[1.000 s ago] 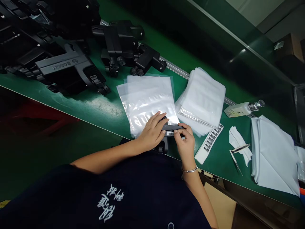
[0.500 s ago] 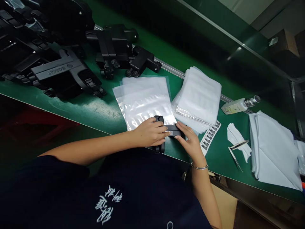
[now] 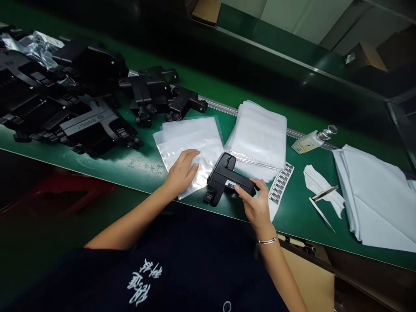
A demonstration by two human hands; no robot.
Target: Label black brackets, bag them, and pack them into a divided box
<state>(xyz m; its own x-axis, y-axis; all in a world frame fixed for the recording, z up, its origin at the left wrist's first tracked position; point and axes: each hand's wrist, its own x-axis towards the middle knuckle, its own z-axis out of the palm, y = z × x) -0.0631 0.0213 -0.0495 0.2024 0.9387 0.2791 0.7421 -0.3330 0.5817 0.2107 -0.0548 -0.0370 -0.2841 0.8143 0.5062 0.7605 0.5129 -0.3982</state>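
Observation:
My right hand (image 3: 257,204) grips the stem end of a black T-shaped plastic part (image 3: 221,178), thumb and fingers on either side. A small white label (image 3: 230,184) is stuck on the part's stem. The crossbar end points left, tilted above the front of the bench. My left hand (image 3: 182,174) is off the part, fingers stretched out, over the near left side of some clear plastic bags (image 3: 195,134). A thicker stack of plastic bags (image 3: 261,134) lies to the right, beside a strip of printed labels (image 3: 280,184) partly under it.
Several black parts (image 3: 94,123) crowd the left of the green bench (image 3: 146,167); smaller black pieces (image 3: 185,102) sit along its back rail. Rightward are a pump bottle (image 3: 312,141), tweezers (image 3: 321,213) on crumpled white paper (image 3: 315,182), and folded white sheets (image 3: 380,199).
My left hand has let go of the black T-shaped part and moved left over the bags. The part, held by my right hand, has turned and its label is now uncovered. The view has shifted.

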